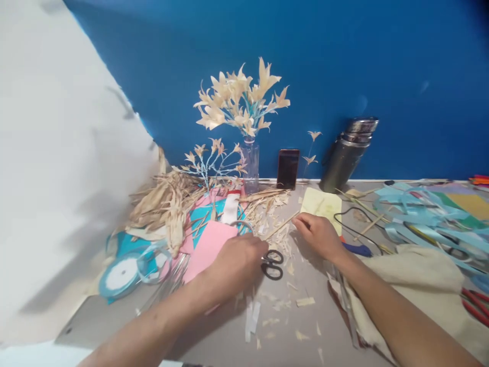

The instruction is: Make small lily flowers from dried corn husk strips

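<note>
My left hand lies palm down on the grey table, its curled fingers over the blades of black-handled scissors. Beside it lies a pink paper sheet. My right hand rests closed a little to the right, its fingertips pinching a thin straw-coloured stick that points up-left into a pile of dried husk scraps. A pale yellow sheet lies just behind that hand.
A glass vase of cream husk flowers, a phone and a steel flask stand against the blue wall. Blue ribbon spool at left, loose blue ribbons and beige cloth at right, red-handled tool far right.
</note>
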A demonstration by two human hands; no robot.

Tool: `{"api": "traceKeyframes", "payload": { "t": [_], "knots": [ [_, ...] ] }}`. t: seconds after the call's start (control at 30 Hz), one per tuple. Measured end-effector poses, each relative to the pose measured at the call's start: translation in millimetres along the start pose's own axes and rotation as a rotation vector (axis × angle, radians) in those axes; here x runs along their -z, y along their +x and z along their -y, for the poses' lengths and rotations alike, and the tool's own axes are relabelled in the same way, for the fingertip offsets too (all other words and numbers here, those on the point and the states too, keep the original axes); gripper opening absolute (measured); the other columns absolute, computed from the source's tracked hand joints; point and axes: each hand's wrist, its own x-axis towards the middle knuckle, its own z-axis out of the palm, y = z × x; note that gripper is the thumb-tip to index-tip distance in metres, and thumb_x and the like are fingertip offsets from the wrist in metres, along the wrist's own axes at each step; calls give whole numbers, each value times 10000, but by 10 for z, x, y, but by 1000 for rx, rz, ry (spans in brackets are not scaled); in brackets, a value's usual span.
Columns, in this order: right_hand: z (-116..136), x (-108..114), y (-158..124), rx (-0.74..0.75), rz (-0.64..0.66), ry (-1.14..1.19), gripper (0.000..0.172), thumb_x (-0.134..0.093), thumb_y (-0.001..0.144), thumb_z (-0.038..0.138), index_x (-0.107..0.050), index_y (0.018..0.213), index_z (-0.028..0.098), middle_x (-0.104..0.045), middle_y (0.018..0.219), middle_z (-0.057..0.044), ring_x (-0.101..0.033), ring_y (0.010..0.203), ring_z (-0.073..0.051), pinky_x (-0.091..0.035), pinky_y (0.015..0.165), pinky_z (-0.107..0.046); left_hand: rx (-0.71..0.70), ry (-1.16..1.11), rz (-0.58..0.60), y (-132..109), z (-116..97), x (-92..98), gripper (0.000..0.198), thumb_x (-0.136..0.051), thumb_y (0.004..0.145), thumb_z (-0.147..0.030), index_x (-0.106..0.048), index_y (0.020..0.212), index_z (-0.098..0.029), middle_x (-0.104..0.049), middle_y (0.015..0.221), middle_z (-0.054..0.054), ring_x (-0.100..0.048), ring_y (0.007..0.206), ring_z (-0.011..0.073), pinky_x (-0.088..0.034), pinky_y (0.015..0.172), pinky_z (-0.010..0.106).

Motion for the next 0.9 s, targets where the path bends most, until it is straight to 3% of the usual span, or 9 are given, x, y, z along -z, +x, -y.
{"api": "traceKeyframes", "payload": {
  "t": [0.17, 0.37, 0.5, 0.67, 0.73, 0.83, 0.9],
  "knots": [
    [2, -16, -10, 15, 20, -10, 337, -442, 956, 391, -671, 771, 226, -728, 758, -35, -656, 718, -198, -361, 648, -274, 118, 50, -49, -28, 248, -126, 164, -521, 842, -71, -629, 775, -175, -610, 861, 107, -563, 889, 251, -449, 736, 346],
    [39, -5, -12, 32, 68, -57, 326, -433, 962, 371, -662, 781, 227, -726, 756, -33, -657, 716, -202, -350, 646, -278, 201, 47, -51, -5, 306, -194, 186, -498, 877, -103, -650, 790, -165, -622, 882, 106, -568, 882, 237, -431, 713, 338],
    [47, 17, -14, 39, 86, -69, 318, -444, 959, 363, -667, 780, 222, -727, 763, -32, -649, 704, -193, -343, 641, -277, 186, 78, -35, -21, 312, -119, 208, -487, 890, -123, -632, 745, -163, -625, 866, 113, -572, 886, 245, -423, 728, 349],
    [11, 35, -3, 25, 61, -92, 304, -458, 951, 358, -682, 795, 224, -732, 763, -36, -656, 722, -195, -333, 626, -276, 285, 153, -112, -73, 402, 128, 207, -461, 912, -174, -612, 772, -161, -642, 913, 115, -579, 894, 254, -418, 744, 367],
    [-5, 40, 5, 5, 48, -100, 290, -468, 944, 350, -686, 800, 224, -738, 775, -39, -658, 726, -197, -332, 621, -276, 325, 166, -83, -87, 459, 184, 247, -440, 925, -189, -612, 752, -157, -650, 911, 123, -591, 894, 264, -419, 730, 370],
    [-23, 46, 16, -28, 33, -93, 245, -498, 928, 332, -694, 823, 228, -745, 787, -32, -661, 733, -196, -336, 623, -272, 359, 131, -46, -102, 531, 175, 249, -443, 909, -168, -628, 742, -155, -669, 936, 133, -616, 903, 278, -428, 741, 378],
    [-31, 50, 22, -47, 22, -90, 223, -514, 920, 329, -697, 838, 232, -741, 770, -24, -658, 724, -195, -337, 623, -270, 360, 82, -106, -117, 555, 145, 229, -435, 895, -141, -655, 835, -160, -685, 1013, 131, -619, 978, 285, -435, 787, 380]
  ]
}}
